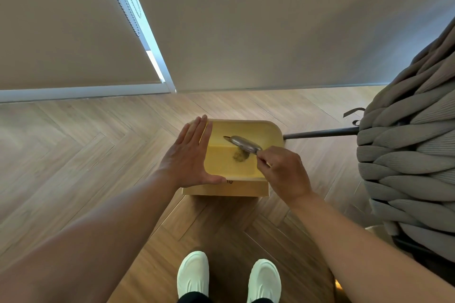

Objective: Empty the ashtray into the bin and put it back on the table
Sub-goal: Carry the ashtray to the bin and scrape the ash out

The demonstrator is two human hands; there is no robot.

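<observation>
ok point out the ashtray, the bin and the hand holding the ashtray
ashtray (243, 143), head view, on its tilted metal underside
bin (246, 123), head view, on the far yellow rim
right hand (285, 171), head view, on the back of the hand, fingers pinching the ashtray's edge

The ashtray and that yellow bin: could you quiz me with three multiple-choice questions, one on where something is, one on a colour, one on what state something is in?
1. Where is the ashtray?
A. On the floor
B. Over the open bin
C. On the chair

2. What colour are the person's shoes?
A. Black
B. Red
C. White

3. How is the ashtray held?
A. Tipped on edge, ash falling
B. Level and full
C. Lying untouched

Answers:
1 B, it hangs above the yellow opening.
2 C, both shoes at the bottom edge are white.
3 A, the right hand pinches its rim while a grey cloud of ash drops below it; the left hand rests open on the bin's edge.
</observation>
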